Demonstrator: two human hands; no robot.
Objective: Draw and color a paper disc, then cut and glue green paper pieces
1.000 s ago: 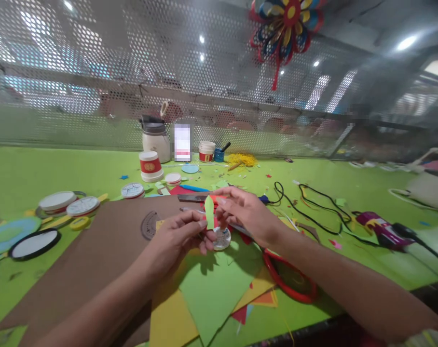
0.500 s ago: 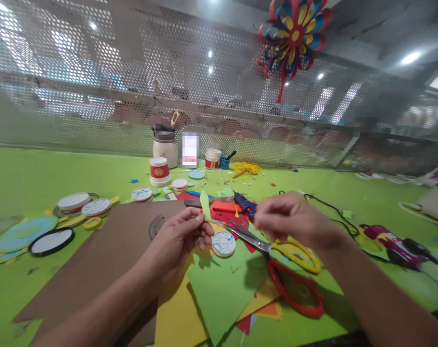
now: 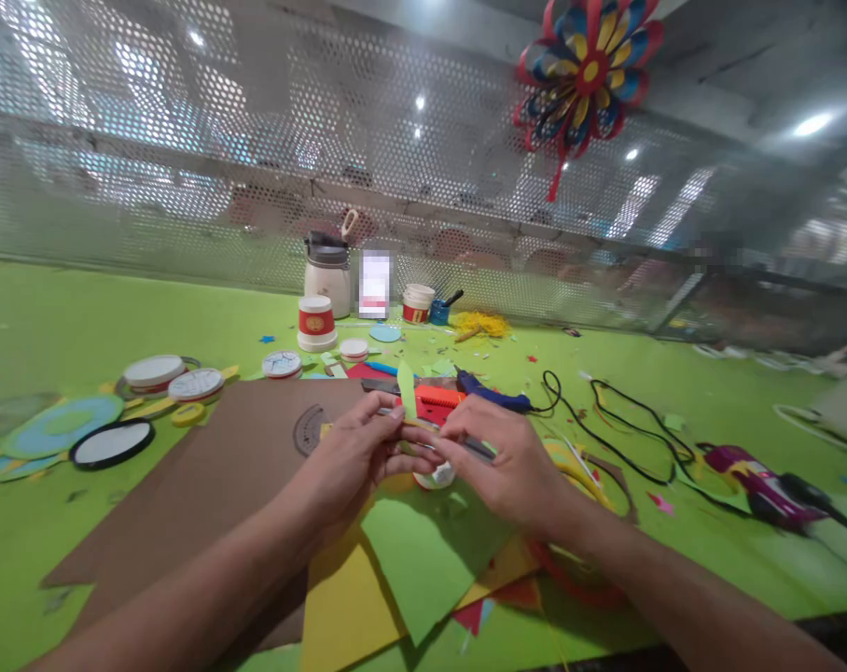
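My left hand (image 3: 357,453) pinches a small pale green paper petal (image 3: 407,391) that stands upright above its fingertips. My right hand (image 3: 497,462) has come in against the left one, its fingers closed at the base of the petal, touching it. Just below both hands lies a round white tape roll (image 3: 434,477), partly hidden. Under the hands are overlapping paper sheets: a green sheet (image 3: 423,555), a yellow sheet (image 3: 343,607) and a large brown sheet (image 3: 214,476). An orange box cutter (image 3: 441,399) lies just beyond the fingers.
A blue glue gun (image 3: 490,395) with black cord (image 3: 605,420) lies behind the hands; a pink tool (image 3: 742,467) sits at right. Round lids and paper rings (image 3: 150,383) are at left. Cups and a jug (image 3: 327,275) stand by the perforated metal screen (image 3: 256,140). A paper pinwheel (image 3: 588,75) hangs above.
My right hand, which had drawn away to the right half a second ago, has come back to the left hand and the petal. The camera has tilted slightly.
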